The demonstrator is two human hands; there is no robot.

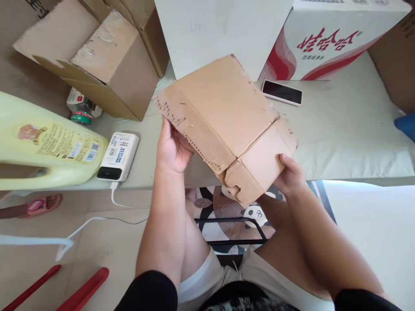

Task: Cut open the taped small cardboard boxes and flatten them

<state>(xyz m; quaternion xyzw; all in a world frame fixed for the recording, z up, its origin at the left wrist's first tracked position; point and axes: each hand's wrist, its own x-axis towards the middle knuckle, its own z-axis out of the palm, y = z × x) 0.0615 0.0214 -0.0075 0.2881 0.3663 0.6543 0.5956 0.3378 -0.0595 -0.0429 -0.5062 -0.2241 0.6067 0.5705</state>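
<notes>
A creased piece of brown cardboard (214, 108) with torn, ragged edges is held tilted in front of me, above the near edge of the covered table. My left hand (175, 147) grips its left edge, the fingers hidden underneath. At the lower right corner, my right hand (292, 172) has its thumb on top of a folded flap and the other fingers behind. Fold lines cross near the cardboard's lower part, where a curved cut-out shows at the near end.
Beyond stand a white box (223, 26), a red-and-white carton (324, 43) and an opened cardboard box (126, 73). A phone (282, 92) lies to the right. Leftward are a cabled power bank (119, 155), a yellow jug (65, 147) and a bottle (82, 108).
</notes>
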